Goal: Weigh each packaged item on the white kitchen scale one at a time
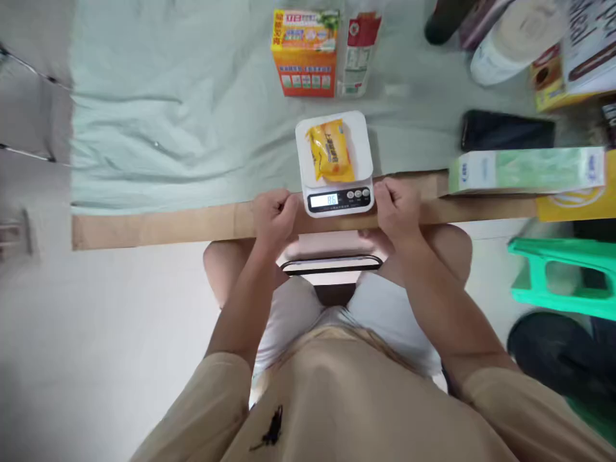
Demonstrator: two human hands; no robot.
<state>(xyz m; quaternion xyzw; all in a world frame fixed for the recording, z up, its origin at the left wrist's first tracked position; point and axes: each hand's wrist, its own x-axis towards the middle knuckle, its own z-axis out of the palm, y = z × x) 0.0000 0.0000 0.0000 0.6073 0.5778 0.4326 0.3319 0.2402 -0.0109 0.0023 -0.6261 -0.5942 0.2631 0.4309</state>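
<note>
A: Head view. Position of the yellow packet (332, 151)?

B: On the platform of the white scale (360, 141), by the table's brown edge (158, 226). Display (324, 200) lit; seems to read 86.

A: Hands?

B: Left hand (275, 218) curled into a loose fist just beside the scale; right hand (398, 210) likewise, opposite side. No held object visible in either.

A: Beyond the scale?

B: Orange box (308, 64), red-topped pouch (360, 58) beside it.

yellow packet (332, 152) — on white scale (360, 144) | hands (275, 217) — curled, either side
</note>
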